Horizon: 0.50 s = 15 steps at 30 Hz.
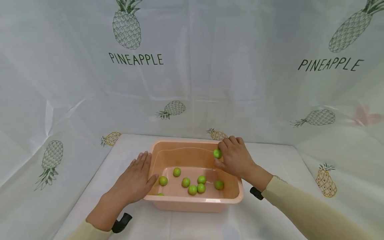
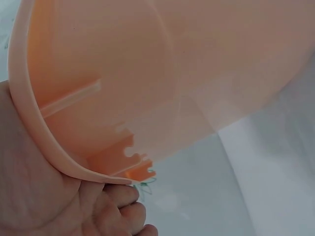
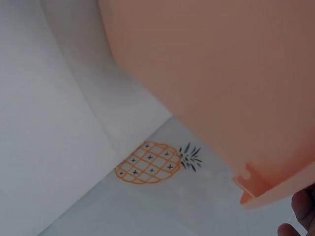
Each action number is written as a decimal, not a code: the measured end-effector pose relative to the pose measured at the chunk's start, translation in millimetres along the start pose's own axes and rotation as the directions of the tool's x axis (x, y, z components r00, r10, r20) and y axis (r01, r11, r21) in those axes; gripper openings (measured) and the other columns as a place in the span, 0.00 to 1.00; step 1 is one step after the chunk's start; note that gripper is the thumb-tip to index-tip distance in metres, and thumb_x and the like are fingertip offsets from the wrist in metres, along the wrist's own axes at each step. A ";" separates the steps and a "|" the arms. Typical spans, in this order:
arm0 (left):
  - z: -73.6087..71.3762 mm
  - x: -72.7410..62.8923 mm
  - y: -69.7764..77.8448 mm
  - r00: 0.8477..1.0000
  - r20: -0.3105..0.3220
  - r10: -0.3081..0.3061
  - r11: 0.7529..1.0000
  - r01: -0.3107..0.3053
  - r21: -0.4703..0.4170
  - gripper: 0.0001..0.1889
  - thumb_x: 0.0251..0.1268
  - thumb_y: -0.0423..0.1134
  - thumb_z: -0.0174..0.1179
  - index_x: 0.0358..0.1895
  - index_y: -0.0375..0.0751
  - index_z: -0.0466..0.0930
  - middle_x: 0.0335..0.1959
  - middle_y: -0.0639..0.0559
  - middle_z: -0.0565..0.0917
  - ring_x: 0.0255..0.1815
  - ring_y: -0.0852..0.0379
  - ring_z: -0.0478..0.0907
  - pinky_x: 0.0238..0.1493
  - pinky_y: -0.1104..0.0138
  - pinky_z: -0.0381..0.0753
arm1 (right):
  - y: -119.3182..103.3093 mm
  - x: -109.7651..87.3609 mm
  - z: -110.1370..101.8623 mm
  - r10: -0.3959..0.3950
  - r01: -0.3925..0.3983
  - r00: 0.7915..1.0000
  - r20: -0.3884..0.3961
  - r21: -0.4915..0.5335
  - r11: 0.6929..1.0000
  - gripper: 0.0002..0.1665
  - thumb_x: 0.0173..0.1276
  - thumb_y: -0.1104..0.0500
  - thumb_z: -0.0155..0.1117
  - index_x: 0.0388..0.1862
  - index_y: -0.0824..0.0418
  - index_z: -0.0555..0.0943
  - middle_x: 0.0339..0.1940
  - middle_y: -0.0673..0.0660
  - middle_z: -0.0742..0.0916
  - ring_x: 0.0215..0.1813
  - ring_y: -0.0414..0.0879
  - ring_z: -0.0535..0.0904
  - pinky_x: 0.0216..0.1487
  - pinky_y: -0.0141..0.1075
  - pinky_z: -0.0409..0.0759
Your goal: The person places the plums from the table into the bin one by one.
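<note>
A peach-coloured plastic basin (image 1: 192, 200) stands on the table, with several small round green fruits (image 1: 192, 190) lying on its floor. Over its back right corner my right hand (image 1: 235, 158) pinches one green fruit (image 1: 217, 153) between thumb and fingers. On the left rim rests my left hand (image 1: 135, 180), its fingers straight and its palm against the basin's edge. The left wrist view shows the left hand (image 2: 74, 206) touching the outside of that rim. Only some fingertips of the right hand (image 3: 301, 211) appear at the edge of the right wrist view, beside the rim.
The white table (image 1: 126, 146) carries the basin near its middle. Behind it hangs a pale sheet (image 1: 210, 76) printed with pineapples, which also covers both sides. A black strap (image 1: 121, 223) is on the left wrist, another strap (image 1: 256, 193) on the right.
</note>
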<state>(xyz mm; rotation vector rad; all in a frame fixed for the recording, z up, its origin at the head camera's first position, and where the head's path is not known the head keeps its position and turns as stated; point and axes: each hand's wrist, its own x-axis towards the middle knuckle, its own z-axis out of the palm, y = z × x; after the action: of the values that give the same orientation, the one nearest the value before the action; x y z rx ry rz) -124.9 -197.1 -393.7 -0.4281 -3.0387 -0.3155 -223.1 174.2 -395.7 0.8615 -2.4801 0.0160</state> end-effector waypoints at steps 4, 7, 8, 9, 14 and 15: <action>0.4 0.3 -0.2 1.000 0.006 -0.001 1.000 0.001 -0.010 0.42 0.82 0.51 0.54 0.81 0.21 0.52 0.83 0.26 0.55 0.85 0.29 0.51 0.81 0.37 0.58 | -1.7 -1.7 2.7 0.029 -0.029 0.998 0.048 -0.001 1.000 0.20 0.66 0.44 0.65 0.41 0.59 0.78 0.34 0.53 0.78 0.44 0.53 0.73 0.52 0.51 0.72; 0.9 0.7 -0.5 1.000 0.008 -0.002 1.000 0.003 -0.012 0.42 0.82 0.52 0.54 0.81 0.21 0.51 0.83 0.26 0.56 0.85 0.29 0.51 0.81 0.37 0.58 | -1.6 -2.3 3.7 0.047 -0.048 0.997 0.064 0.001 0.999 0.20 0.66 0.44 0.64 0.41 0.60 0.78 0.34 0.53 0.78 0.44 0.53 0.73 0.53 0.51 0.72; 1.1 0.8 -0.7 1.000 0.009 -0.003 1.000 0.003 -0.012 0.42 0.82 0.52 0.54 0.81 0.21 0.51 0.83 0.26 0.56 0.85 0.29 0.52 0.81 0.37 0.58 | -1.6 -2.4 3.7 0.049 -0.049 0.996 0.071 0.000 0.999 0.20 0.66 0.43 0.64 0.41 0.59 0.78 0.34 0.52 0.78 0.44 0.53 0.73 0.53 0.52 0.72; 1.4 0.8 -0.8 1.000 0.010 -0.003 1.000 0.003 -0.012 0.42 0.82 0.52 0.54 0.81 0.21 0.51 0.83 0.26 0.56 0.85 0.29 0.52 0.81 0.37 0.58 | -1.6 -2.4 3.8 0.048 -0.049 0.996 0.078 0.000 0.999 0.20 0.66 0.43 0.64 0.41 0.59 0.78 0.34 0.52 0.77 0.44 0.53 0.73 0.54 0.52 0.72; 2.8 1.3 -1.9 1.000 0.011 -0.004 1.000 0.005 -0.016 0.42 0.82 0.52 0.54 0.81 0.21 0.51 0.83 0.26 0.56 0.85 0.29 0.52 0.81 0.38 0.58 | -1.5 -1.8 3.6 0.040 -0.039 0.994 0.100 -0.003 0.999 0.20 0.66 0.43 0.62 0.40 0.59 0.78 0.32 0.52 0.76 0.44 0.53 0.72 0.54 0.52 0.72; 3.1 1.4 -2.1 1.000 0.011 -0.006 1.000 0.006 -0.019 0.43 0.82 0.52 0.54 0.82 0.22 0.51 0.83 0.26 0.56 0.85 0.29 0.52 0.81 0.38 0.58 | -1.3 -1.7 3.7 0.037 -0.037 0.994 0.101 -0.004 0.999 0.20 0.66 0.43 0.62 0.39 0.59 0.78 0.32 0.52 0.76 0.44 0.53 0.72 0.54 0.52 0.72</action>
<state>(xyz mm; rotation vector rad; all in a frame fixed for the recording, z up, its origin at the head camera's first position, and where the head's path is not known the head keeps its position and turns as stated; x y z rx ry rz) -127.0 -198.0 -397.0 -0.4235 -3.0504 -0.3440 -222.9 173.4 -399.9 0.8345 -2.5897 -0.0178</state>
